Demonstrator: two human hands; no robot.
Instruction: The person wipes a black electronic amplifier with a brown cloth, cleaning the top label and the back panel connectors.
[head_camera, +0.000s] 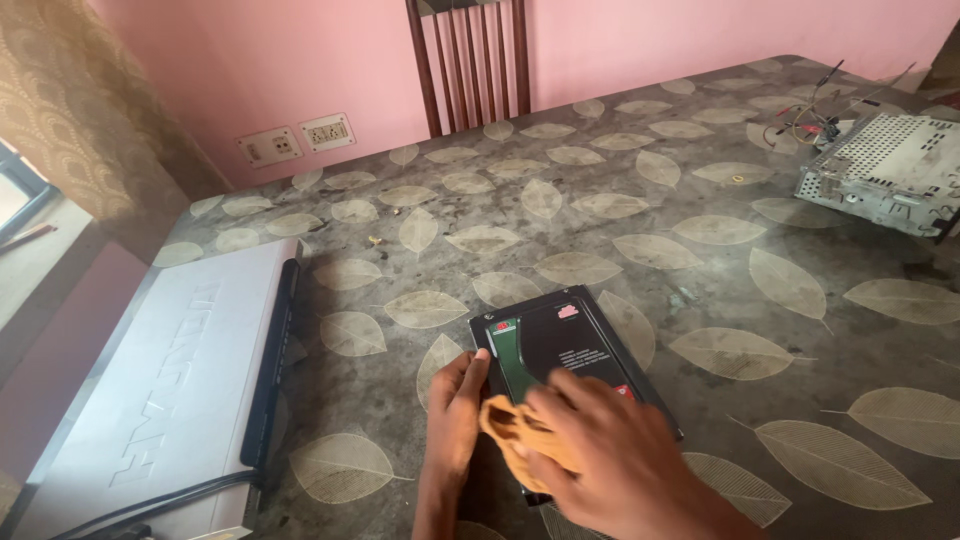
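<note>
Two hands are on one flat black device (570, 345), a slim rectangular unit with a green board showing at its left part, lying on the leaf-patterned table (700, 230) near the near edge. From where I watch, its long axis runs from near-left to far-right, slightly skewed to the table edge. My left hand (455, 410) rests with fingers laid flat along the device's left edge, pressing rather than gripping, so it is unclenched. My right hand (610, 455) is bunched around an orange cloth (515, 430) and sits on the near end of the device, covering that end. Most of the uncovered face lies farther from me and to the right of the cloth. The right hand is nearer that face. A white set-top style box (170, 380) lies well apart at left, a bare metal chassis (885, 170) far right.
</note>
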